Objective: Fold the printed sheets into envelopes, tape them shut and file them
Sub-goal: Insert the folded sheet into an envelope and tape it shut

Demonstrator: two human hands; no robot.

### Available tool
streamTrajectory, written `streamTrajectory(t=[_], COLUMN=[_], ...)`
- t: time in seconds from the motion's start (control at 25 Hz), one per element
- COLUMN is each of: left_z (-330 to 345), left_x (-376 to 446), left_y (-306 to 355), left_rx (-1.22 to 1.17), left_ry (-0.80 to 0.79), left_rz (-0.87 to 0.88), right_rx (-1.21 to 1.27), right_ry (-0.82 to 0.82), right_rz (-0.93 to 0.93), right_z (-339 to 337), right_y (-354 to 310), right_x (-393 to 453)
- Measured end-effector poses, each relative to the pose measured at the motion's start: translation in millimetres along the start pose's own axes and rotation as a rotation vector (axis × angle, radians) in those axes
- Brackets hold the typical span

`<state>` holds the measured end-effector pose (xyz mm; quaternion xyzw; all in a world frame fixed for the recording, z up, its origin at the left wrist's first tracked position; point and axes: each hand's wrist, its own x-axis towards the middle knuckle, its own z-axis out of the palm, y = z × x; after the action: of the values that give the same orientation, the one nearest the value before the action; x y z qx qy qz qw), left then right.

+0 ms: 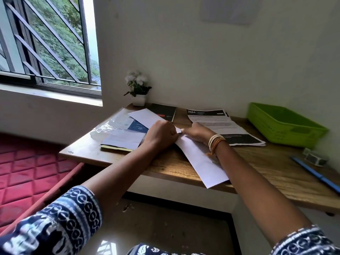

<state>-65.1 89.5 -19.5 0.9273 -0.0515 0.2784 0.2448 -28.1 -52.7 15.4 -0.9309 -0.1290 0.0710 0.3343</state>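
A long white folded sheet (200, 161) lies diagonally across the wooden desk (266, 173), its near end hanging over the front edge. My left hand (161, 134) is a closed fist pressing down on the sheet's far part. My right hand (197, 134) lies flat on the same sheet just to the right, fingers pointing towards the fist. A stack of printed sheets (222, 126) with black headers lies behind my right hand. A roll of tape (316, 159) sits at the desk's right end. A green plastic tray (283, 124) stands at the back right.
A small potted plant (138, 89) stands in the back corner, with a black booklet (163, 111) beside it. Loose papers, a plastic sleeve and a blue card (123, 129) lie at the desk's left. A blue pen (316, 174) lies near the tape. A red mattress (27, 172) is at left.
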Motion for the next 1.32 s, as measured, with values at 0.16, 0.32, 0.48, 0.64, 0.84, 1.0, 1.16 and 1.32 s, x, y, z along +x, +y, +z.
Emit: streamTrajectory(t=[0.16, 0.32, 0.48, 0.64, 0.84, 1.0, 1.16, 1.32], left_z=[0, -2, -6, -7, -6, -8, -6, -4], left_x=[-1, -3, -7, -7, -5, -5, -8, -6], left_y=[2, 5, 5, 3, 0, 3, 3, 0], left_rx=[0.023, 0.024, -0.024, -0.051, -0.089, -0.074, -0.054, -0.083], left_ry=[0.004, -0.002, -0.025, -0.035, 0.043, 0.046, 0.048, 0.015], left_rz=[-0.004, 0.031, 0.047, -0.008, -0.129, -0.126, -0.052, 0.080], right_rx=[-0.027, 0.047, 0.155, 0.209, 0.163, 0.283, 0.296, 0.281], right_ry=[0.075, 0.140, 0.204, 0.217, -0.200, -0.216, 0.075, 0.230], right_rz=[0.026, 0.045, 0.006, -0.023, 0.215, 0.232, 0.198, 0.105], right_z=[-11, -17, -10, -6, -34, -47, -46, -36], right_y=[8, 22, 21, 18, 17, 27, 26, 13], right_x=[-6, -14, -4, -7, -39, -51, -45, -37])
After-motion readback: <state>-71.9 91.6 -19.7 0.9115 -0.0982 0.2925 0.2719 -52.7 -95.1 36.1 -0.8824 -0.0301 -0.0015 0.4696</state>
